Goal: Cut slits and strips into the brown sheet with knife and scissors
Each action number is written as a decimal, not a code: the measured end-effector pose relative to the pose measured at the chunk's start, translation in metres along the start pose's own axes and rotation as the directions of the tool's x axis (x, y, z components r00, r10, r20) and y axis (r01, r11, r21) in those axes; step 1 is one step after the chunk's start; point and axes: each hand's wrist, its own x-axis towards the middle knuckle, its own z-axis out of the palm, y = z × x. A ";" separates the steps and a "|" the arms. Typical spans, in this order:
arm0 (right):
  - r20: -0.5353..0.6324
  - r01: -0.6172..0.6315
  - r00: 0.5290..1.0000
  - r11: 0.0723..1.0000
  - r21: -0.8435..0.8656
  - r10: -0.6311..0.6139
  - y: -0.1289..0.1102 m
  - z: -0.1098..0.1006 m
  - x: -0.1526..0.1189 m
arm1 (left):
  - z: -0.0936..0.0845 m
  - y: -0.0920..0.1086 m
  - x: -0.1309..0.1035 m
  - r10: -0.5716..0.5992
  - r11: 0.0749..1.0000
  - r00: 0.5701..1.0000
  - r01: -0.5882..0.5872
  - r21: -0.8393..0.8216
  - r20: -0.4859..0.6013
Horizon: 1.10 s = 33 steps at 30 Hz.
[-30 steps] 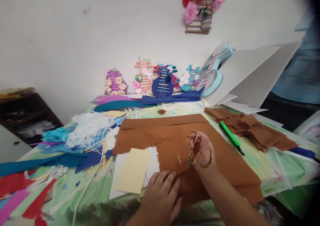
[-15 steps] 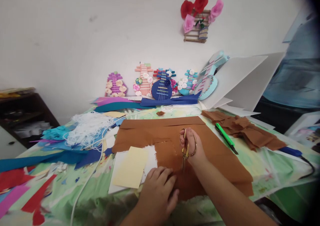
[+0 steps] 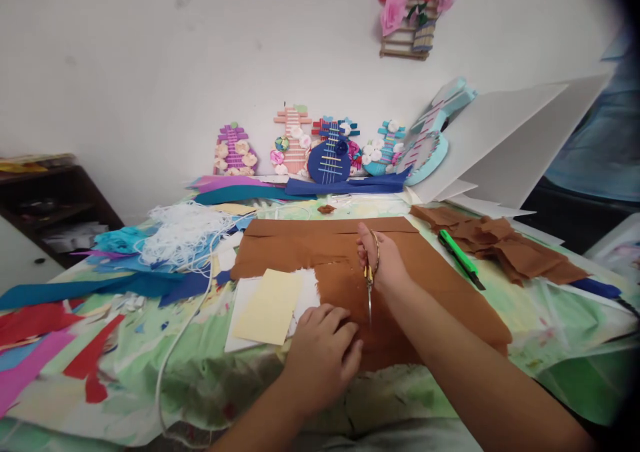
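Note:
A large brown cloth (image 3: 440, 292) lies on the table, with a section cut out at its left front. My right hand (image 3: 383, 262) is closed around gold-handled scissors (image 3: 369, 285), whose blades point toward me over the cloth. The blades look nearly closed. My left hand (image 3: 325, 345) rests palm down, fingers apart, at the cloth's front left edge. Beside it, a pale yellow paper (image 3: 270, 307) lies on a white sheet (image 3: 239, 335). Faint dotted marks show on the cloth left of the scissors.
To the right are a green cutter (image 3: 461, 259) and crumpled brown scraps (image 3: 495, 242). White string (image 3: 185, 235) and a white cable (image 3: 170, 355) lie left, near red strips (image 3: 95, 349). Lute-shaped crafts (image 3: 329, 159) stand along the wall. White boards (image 3: 505, 132) lean at the right.
The camera view has tilted down and shifted slightly left. My right hand still holds the scissors, their blades now more clearly visible. My left hand stays on the cloth's edge.

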 end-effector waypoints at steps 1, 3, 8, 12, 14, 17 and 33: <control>0.003 -0.012 1.000 1.000 -0.013 0.012 0.001 0.001 0.002 | 0.001 0.000 0.000 -0.004 1.000 1.000 0.004 0.007 -0.018; 0.002 -0.032 0.999 0.999 -0.016 0.032 0.005 0.002 0.005 | 0.002 0.000 -0.001 -0.013 1.000 0.999 0.014 0.014 -0.042; -0.020 -0.070 0.997 0.997 -0.006 0.070 0.015 -0.001 0.006 | 0.003 0.000 -0.001 -0.021 0.999 0.999 0.022 0.040 -0.025; -0.025 -0.109 0.994 0.994 0.031 0.110 0.016 -0.004 0.002 | 0.004 -0.001 -0.001 -0.034 0.997 0.999 0.033 0.070 0.017; -0.019 -0.137 0.990 0.989 0.050 0.138 0.014 -0.004 -0.001 | 0.004 -0.001 -0.001 -0.039 0.996 0.999 0.036 0.080 0.035; -0.020 -0.182 0.983 0.980 0.078 0.184 0.010 -0.005 -0.006 | 0.005 -0.002 -0.002 -0.038 0.995 0.998 0.033 0.096 0.047; 0.004 0.018 1.000 0.941 0.337 -0.021 0.001 -0.028 -0.013 | 0.004 -0.002 -0.005 0.004 0.992 0.997 -0.013 0.123 0.071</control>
